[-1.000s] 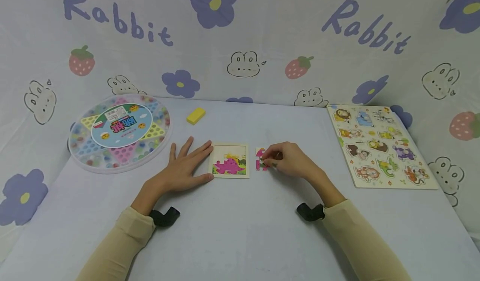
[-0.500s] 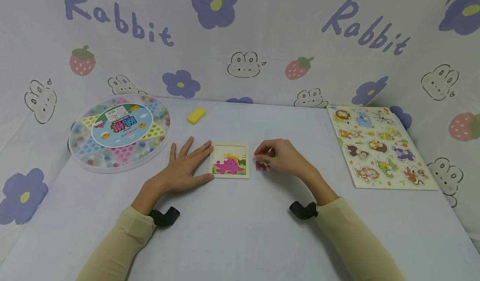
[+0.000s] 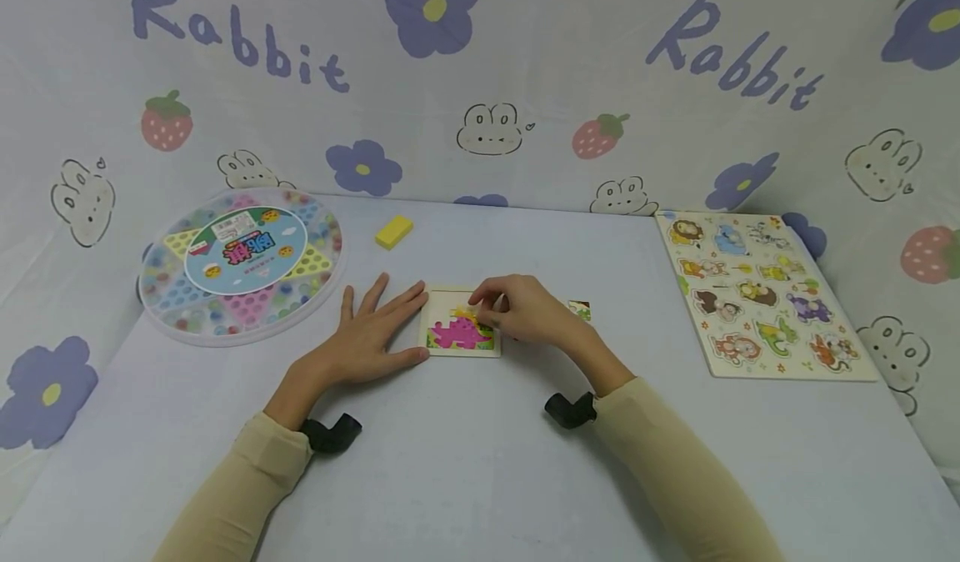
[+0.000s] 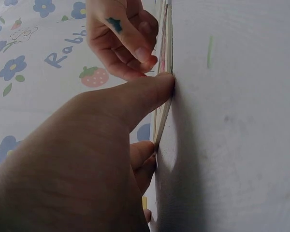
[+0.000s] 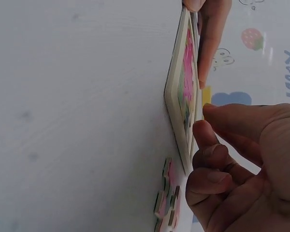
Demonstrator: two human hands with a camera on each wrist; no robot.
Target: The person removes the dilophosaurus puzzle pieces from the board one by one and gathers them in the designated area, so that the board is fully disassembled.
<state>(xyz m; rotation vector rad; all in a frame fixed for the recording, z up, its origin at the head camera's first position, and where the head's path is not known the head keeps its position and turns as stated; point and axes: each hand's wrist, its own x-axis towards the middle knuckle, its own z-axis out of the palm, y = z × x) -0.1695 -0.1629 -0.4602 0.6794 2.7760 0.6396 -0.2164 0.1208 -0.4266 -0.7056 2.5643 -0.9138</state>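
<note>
Tabletop [image 3: 450, 462]: pink pieces [image 5: 160, 203], right-wrist view

Indoor play table [image 3: 450, 462], rabbit-print backdrop [image 3: 555, 37], puzzle board [image 3: 765, 295]

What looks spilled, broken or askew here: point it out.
One oddity: a thin green streak on the pale table in the left wrist view; its cause is unclear. Nothing looks broken; the loose pieces beside the part-filled puzzle seem normal.
</note>
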